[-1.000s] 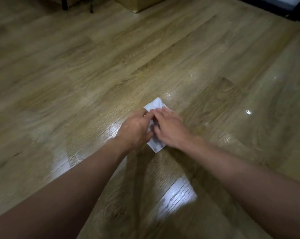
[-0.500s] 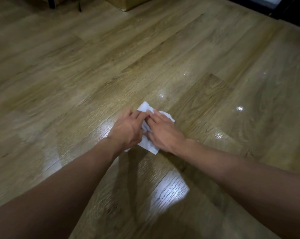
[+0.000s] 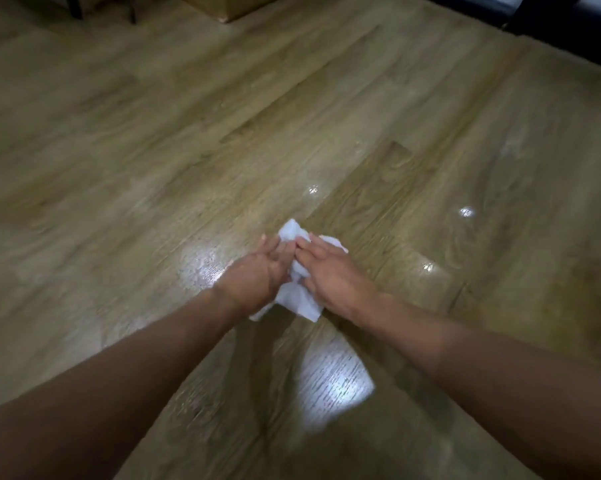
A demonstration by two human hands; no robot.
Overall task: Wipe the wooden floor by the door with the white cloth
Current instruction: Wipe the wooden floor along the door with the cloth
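A crumpled white cloth (image 3: 301, 301) lies on the glossy wooden floor (image 3: 361, 116) in the middle of the view. My left hand (image 3: 257, 277) rests on its left part with fingers stretched forward. My right hand (image 3: 332, 271) presses on its right part, fingers fairly straight and meeting the left fingertips. The cloth's middle is hidden under both hands; a corner pokes out beyond the fingertips and another toward me.
A brown box (image 3: 231, 6) stands on the floor at the top centre, with dark furniture legs (image 3: 76, 8) to its left. A dark threshold or door frame (image 3: 534, 15) runs along the top right. Wet glints dot the boards to the right.
Both hands and the cloth have shifted slightly toward me and left. The cloth looks more bunched, and more of its near edge shows below the hands.
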